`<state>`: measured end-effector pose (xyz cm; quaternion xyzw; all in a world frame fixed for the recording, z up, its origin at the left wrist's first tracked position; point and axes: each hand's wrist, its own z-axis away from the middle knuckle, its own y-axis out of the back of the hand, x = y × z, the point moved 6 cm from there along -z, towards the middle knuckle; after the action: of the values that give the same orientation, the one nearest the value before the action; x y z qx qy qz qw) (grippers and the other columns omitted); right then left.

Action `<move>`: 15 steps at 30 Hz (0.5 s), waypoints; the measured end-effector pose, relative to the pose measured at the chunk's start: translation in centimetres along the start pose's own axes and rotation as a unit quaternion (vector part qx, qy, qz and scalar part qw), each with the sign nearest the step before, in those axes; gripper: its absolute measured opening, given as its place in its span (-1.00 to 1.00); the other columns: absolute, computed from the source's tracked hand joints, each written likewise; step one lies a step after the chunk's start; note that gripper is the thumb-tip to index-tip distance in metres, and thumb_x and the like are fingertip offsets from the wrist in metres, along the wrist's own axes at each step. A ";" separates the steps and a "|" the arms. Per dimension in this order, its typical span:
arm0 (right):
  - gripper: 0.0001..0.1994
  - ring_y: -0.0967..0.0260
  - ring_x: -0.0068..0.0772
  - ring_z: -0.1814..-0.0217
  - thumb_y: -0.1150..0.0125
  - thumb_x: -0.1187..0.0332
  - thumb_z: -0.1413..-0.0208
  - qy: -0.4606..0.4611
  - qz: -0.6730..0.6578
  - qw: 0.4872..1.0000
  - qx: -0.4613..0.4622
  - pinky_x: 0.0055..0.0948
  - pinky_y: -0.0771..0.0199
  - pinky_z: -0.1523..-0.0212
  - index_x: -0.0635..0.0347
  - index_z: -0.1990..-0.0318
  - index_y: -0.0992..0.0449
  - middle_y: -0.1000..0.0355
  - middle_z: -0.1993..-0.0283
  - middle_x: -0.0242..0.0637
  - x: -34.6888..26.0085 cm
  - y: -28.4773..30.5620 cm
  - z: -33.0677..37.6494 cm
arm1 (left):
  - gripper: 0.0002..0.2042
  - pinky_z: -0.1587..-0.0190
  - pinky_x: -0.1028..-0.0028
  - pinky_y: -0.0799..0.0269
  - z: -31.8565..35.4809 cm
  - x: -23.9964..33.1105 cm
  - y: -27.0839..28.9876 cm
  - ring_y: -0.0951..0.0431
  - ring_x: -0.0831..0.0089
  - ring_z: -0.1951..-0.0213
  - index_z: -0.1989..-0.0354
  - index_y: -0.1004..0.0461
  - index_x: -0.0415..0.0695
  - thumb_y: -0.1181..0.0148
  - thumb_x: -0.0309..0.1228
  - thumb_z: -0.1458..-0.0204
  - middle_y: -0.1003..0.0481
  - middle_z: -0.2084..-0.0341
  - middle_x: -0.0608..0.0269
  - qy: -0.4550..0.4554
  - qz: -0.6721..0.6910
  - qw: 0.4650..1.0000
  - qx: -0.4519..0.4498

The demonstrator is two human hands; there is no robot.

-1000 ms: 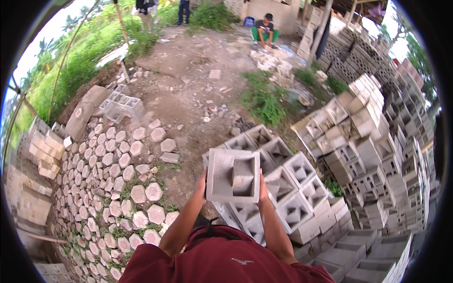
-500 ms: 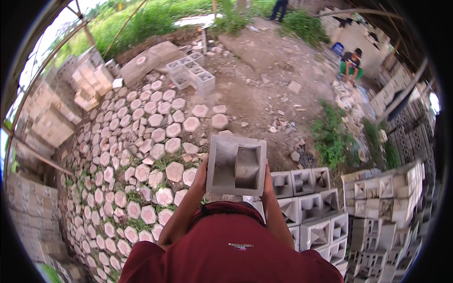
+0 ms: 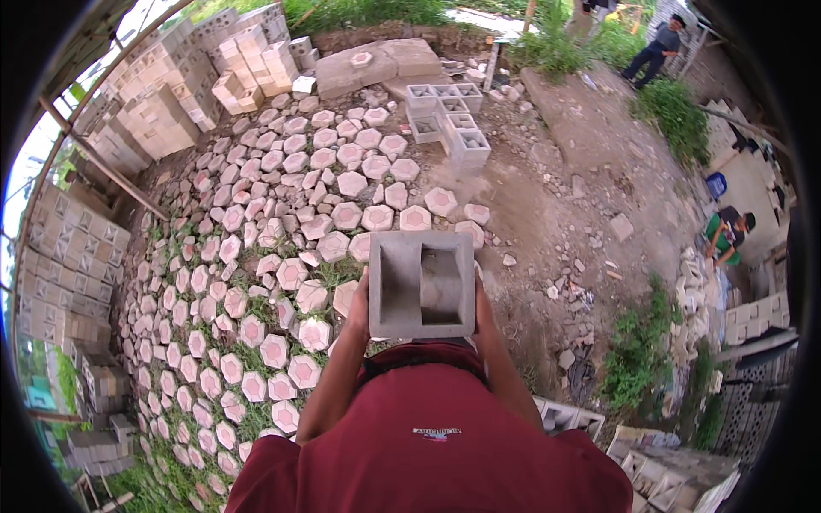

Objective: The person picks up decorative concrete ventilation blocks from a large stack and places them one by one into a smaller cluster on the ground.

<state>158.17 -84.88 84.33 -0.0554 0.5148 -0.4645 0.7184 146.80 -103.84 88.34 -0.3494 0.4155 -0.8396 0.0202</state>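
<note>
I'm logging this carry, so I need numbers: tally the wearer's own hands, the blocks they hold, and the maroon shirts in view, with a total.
Hands (left, right): 2
Held block: 1
Maroon shirt: 1
Total: 4

A maroon shirt [image 3: 428, 470] with short, loose sleeves [image 3: 267, 474] bears a small pale-and-pink mark [image 3: 437, 433] on its front; the left hand [image 3: 362, 299] and right hand [image 3: 482, 299] are bare.

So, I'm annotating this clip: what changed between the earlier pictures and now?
The view swung left: the small hollow-block cluster shifted from upper left to upper middle, the nearer hollow-block stack toward lower right. Left hand and right hand still hold the concrete hollow block.
</note>
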 end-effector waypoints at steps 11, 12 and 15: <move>-0.37 -0.33 -0.35 0.01 0.15 -0.18 -0.12 -0.083 0.042 0.992 -0.081 -0.38 -0.32 -0.04 0.17 -0.12 -0.30 -0.36 0.03 -0.23 -7.5 -9.9 -16.1 | -0.46 0.01 0.30 -0.41 -11.1 11.1 -0.7 -0.44 0.27 0.07 -0.12 -0.27 -0.18 0.25 0.01 -0.18 -0.39 0.04 0.09 -0.071 0.076 0.990 0.095; -0.37 -0.32 -0.36 -0.01 0.16 -0.18 -0.13 -0.086 0.041 0.992 -0.083 -0.37 -0.30 -0.05 0.16 -0.13 -0.29 -0.35 0.01 -0.23 -7.6 -10.8 -17.4 | -0.46 0.01 0.30 -0.41 -12.5 11.8 0.7 -0.45 0.27 0.07 -0.11 -0.27 -0.18 0.25 0.01 -0.18 -0.39 0.04 0.10 -0.077 0.073 0.989 0.105; -0.38 -0.29 -0.35 -0.05 0.19 -0.17 -0.15 -0.117 0.031 0.989 -0.090 -0.35 -0.27 -0.08 0.13 -0.16 -0.26 -0.32 -0.04 -0.24 -7.8 -13.5 -22.7 | -0.47 0.01 0.31 -0.41 -16.9 14.7 2.6 -0.44 0.27 0.07 -0.12 -0.27 -0.18 0.25 0.00 -0.18 -0.40 0.04 0.12 -0.076 0.061 0.990 0.102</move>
<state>131.74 -77.77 86.70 -0.1582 0.4681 -0.3844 0.7798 124.89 -98.76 87.94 -0.3820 0.3454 -0.8459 0.1385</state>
